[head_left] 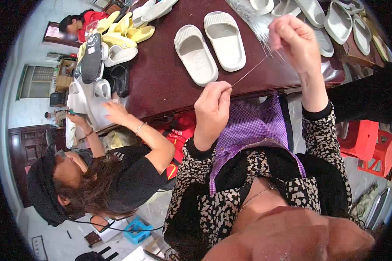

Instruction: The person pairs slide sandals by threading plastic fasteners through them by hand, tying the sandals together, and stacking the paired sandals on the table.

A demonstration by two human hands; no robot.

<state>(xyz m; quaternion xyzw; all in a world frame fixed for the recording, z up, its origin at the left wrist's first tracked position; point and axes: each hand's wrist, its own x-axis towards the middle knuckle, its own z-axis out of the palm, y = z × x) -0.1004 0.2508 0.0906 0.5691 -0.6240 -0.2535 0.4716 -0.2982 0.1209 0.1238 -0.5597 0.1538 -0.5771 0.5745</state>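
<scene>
Maroon table (154,71); strand (250,71) taut between left hand (211,108), right hand (295,43).

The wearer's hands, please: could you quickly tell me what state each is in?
Left hand: closed, pinching a thin strand.
Right hand: closed, apparently holding the same strand.

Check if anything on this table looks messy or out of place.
The yellow slippers look untidy: they lie jumbled on the table toward the left, whereas the pale pair lies neatly side by side. I see no spill or damage.

Thin strand (251,71) taut between left hand (212,106) and right hand (298,44).
</scene>
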